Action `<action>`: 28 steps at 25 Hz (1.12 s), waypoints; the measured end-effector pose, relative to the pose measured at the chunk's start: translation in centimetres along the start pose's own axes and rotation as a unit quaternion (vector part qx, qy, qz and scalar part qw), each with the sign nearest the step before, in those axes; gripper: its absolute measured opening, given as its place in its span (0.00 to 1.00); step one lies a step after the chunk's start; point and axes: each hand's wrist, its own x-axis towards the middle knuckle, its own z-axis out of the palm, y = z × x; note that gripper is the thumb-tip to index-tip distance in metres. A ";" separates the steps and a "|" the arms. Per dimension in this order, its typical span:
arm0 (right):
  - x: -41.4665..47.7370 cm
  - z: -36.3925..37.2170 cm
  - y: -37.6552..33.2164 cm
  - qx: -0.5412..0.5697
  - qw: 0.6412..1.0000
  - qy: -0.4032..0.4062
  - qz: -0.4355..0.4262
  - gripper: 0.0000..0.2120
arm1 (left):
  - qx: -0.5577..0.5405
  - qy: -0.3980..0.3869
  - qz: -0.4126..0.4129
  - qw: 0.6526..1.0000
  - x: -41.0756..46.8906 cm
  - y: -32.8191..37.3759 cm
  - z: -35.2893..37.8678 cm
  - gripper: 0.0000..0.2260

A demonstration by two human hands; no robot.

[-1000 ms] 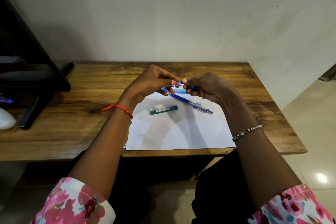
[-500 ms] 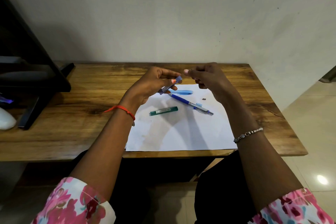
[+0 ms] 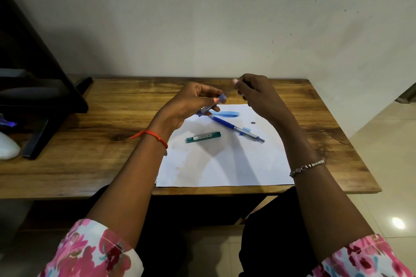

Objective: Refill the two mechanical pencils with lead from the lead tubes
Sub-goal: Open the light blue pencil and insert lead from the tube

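My left hand (image 3: 186, 105) is shut on a blue lead tube (image 3: 210, 107), tilted, with its cap end up by my thumb. My right hand (image 3: 254, 94) hovers just right of the tube with its fingertips pinched together; no lead shows between them. Both hands are above the far edge of a white paper sheet (image 3: 225, 164). On the sheet lie a dark blue mechanical pencil (image 3: 234, 128), a light blue mechanical pencil (image 3: 226, 114) partly behind my left fingers, a green lead tube (image 3: 202, 137), and a tiny dark piece (image 3: 253, 122).
The sheet lies on a wooden table (image 3: 90, 153) against a pale wall. A black stand (image 3: 45, 101) and a white object (image 3: 7, 148) sit at the table's left end. The table's right edge drops to a tiled floor (image 3: 387, 164).
Both hands have risen from the paper. My right hand drew away from the tube, up and to the right. The light blue pencil and the tiny dark piece now show on the sheet.
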 end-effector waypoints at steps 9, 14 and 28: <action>0.1 -0.3 0.4 0.028 0.999 -0.010 -0.026 0.07 | -0.018 0.010 -0.007 1.000 -0.2 0.4 0.0 0.07; 0.0 0.2 0.0 0.041 0.998 -0.013 -0.035 0.05 | -0.018 0.059 -0.010 0.998 -0.3 0.5 0.3 0.02; 0.0 0.2 -0.2 0.019 0.999 0.012 -0.036 0.07 | -0.043 0.089 -0.016 0.995 -0.4 0.7 0.6 0.04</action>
